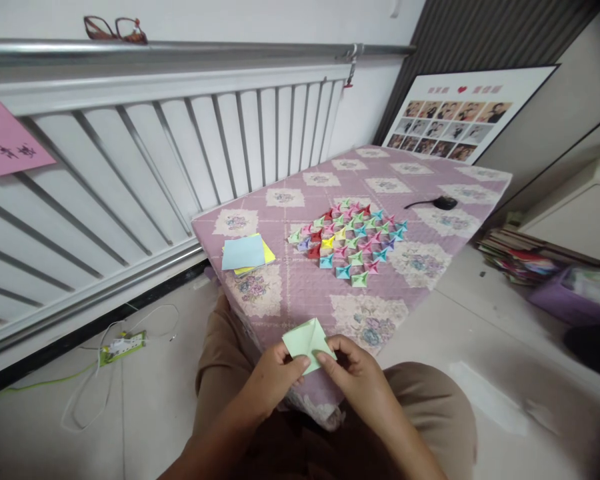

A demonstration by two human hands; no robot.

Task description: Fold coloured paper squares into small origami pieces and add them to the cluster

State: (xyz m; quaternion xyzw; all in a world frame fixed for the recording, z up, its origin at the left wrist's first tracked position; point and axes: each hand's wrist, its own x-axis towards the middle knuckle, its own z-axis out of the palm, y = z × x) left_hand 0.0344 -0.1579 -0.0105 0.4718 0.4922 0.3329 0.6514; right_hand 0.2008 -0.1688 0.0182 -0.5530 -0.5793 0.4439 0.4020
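A pale green sheet of origami paper (307, 340), creased through its middle, is held above the near corner of the table. My left hand (275, 373) pinches its lower left side, thumb on top and fingers beneath. On the lower right side, my right hand (355, 365) grips it the same way, its thumb pressed close to the crease. Further back on the cloth stand many small folded paper pieces (353, 243) in rows, coloured green, pink, red, blue, yellow and purple. To their left lies a stack of square paper sheets (243, 253), light blue on top with yellow beneath.
A flowered pink tablecloth (300, 287) covers the table, which stands against a white radiator (180, 147). A black object with a cable (445, 202) lies at the right. A photo board (447, 113) leans behind. On the left floor is a power strip (124, 347) with loose cords.
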